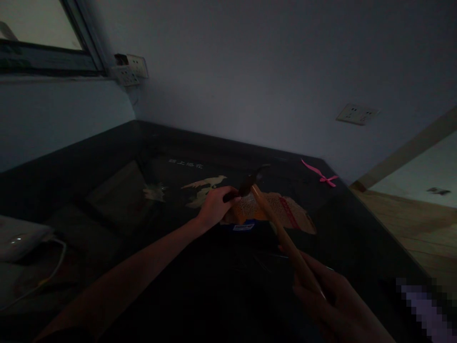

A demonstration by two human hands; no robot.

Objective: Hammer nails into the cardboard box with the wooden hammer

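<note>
My left hand (216, 206) is closed on the near end of a dark curved piece (250, 182), shaped like a claw hammer head. Its far tip bends up and to the right. In my right hand (323, 290), fingers are wrapped round a long wooden handle (282, 233), whose upper end meets or overlaps the dark piece; whether they are joined I cannot tell. Beneath them, a tan and orange patterned piece (293, 212) with a red band lies on the dark tabletop (171, 286). A blue label (244, 226) shows at its near edge.
A pink ribbon bow (323, 178) lies near the right back corner. At the left edge stands a white device (23, 238) with a white cable (59, 262). Wall sockets (357, 114) are above the table. A bird picture (205, 183) decorates the tabletop. A purple blurred object (428, 309) is lower right.
</note>
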